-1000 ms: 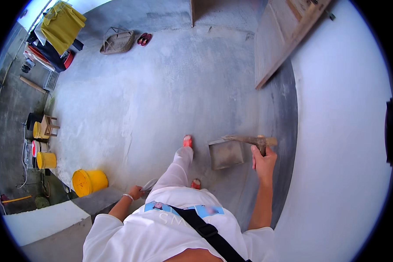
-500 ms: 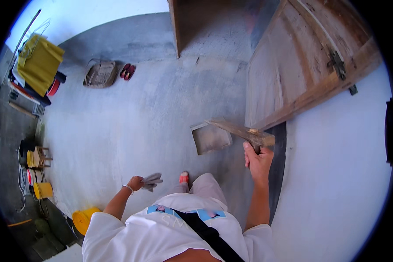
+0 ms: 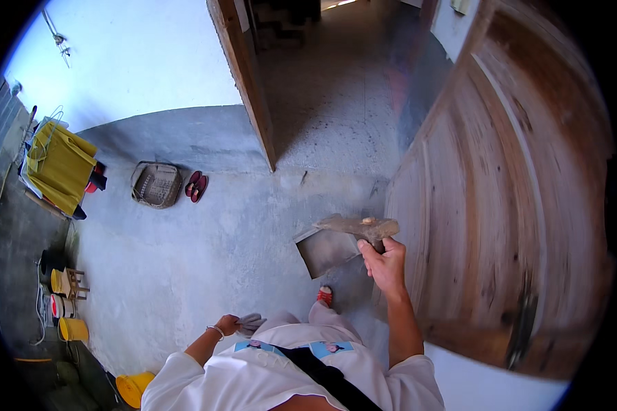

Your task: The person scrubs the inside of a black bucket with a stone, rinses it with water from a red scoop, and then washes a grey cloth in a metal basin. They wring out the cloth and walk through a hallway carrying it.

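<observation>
My right hand [image 3: 385, 268] is closed around the grip of a weathered wooden tool [image 3: 351, 225], with its thick, knobbly head lying crosswise above the fist. Just below and left of this head appears a shallow, squarish tray-like piece [image 3: 328, 251] with a raised rim; whether it is joined to the tool I cannot tell. Low at my left side, my left hand [image 3: 227, 324] is closed on a pair of grey cloth gloves [image 3: 251, 322] that hang out past the fingers.
A large wooden door [image 3: 487, 198] stands at the right beside a doorway [image 3: 329, 103]. Ahead left, a woven basket [image 3: 156, 185] and dark red slippers [image 3: 197, 186] lie on the concrete floor. Yellow buckets [image 3: 74, 330], a small wooden stool [image 3: 77, 282] and a hung yellow cloth [image 3: 60, 166] line the left.
The doorway and wooden door fill more of the view. My right hand and tool have shifted left in the picture. A different foot in a red sandal shows. Both hands keep their hold.
</observation>
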Motion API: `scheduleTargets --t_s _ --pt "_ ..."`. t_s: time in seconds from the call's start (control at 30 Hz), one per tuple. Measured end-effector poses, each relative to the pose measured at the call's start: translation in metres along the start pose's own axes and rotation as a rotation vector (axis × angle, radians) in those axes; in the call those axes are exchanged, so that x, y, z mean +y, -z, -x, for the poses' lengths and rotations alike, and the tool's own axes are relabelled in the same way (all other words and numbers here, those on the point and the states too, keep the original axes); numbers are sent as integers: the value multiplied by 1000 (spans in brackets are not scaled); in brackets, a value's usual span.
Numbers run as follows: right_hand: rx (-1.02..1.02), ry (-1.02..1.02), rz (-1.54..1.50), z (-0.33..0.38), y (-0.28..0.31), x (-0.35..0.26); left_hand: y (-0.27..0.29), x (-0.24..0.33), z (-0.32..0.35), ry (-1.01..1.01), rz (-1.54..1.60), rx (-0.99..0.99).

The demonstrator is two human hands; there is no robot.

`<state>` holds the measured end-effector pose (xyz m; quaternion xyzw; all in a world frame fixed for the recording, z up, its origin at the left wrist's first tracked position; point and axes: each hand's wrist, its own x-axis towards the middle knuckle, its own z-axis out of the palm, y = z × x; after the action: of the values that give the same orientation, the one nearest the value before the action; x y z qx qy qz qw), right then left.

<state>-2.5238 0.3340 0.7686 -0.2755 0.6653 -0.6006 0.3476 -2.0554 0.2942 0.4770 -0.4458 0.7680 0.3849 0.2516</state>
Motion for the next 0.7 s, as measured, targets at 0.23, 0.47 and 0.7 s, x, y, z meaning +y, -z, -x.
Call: scheduleTargets --t_s 0.23,0.47,0.7 --pt "-25 17 31 -167 7 -18 54 41 -75 129 118 -93" --pt "50 29 45 -339 -10 -43 71 -13 -220 19 151 -88" --pt "211 51 0 -478 -30 -89 297 57 -353 -155 -184 -12"
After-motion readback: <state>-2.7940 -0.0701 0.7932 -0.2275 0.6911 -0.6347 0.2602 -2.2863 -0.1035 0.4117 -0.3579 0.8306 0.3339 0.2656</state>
